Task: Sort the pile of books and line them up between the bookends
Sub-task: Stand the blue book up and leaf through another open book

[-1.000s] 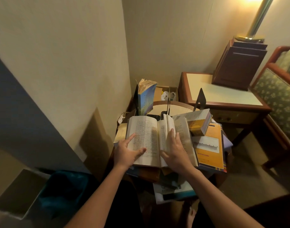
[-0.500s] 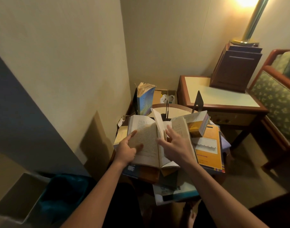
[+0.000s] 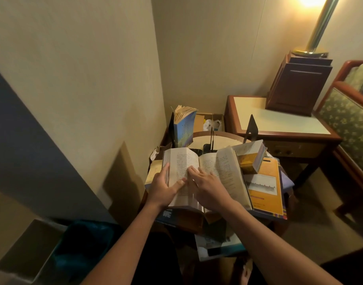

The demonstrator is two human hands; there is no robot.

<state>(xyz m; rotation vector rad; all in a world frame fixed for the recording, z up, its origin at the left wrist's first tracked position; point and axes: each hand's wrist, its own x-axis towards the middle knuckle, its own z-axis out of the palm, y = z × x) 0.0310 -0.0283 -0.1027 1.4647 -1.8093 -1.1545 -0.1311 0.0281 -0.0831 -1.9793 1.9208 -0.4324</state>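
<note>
An open book (image 3: pixel 217 167) with printed pages lies on top of a pile of books on a small round table (image 3: pixel 219 140). My left hand (image 3: pixel 164 188) rests on its left page, thumb and fingers spread flat. My right hand (image 3: pixel 207 186) lies flat across the middle, fingers pressing the pages near the spine. A blue book (image 3: pixel 183 128) stands upright against a black bookend (image 3: pixel 172 130) at the back left. A second black bookend (image 3: pixel 251 127) stands at the back right. A thick yellow book (image 3: pixel 250 159) and an orange book (image 3: pixel 267 182) lie to the right.
More books jut out under the pile toward me (image 3: pixel 215 241). A wooden side table (image 3: pixel 279 122) with a dark box and lamp stands at the right, next to a patterned armchair (image 3: pixel 349 124). A wall closes the left; a dark bin (image 3: pixel 84 249) sits low left.
My right hand has turned several pages over from right to left and now presses them flat near the spine. My left hand shifted slightly on the left page.
</note>
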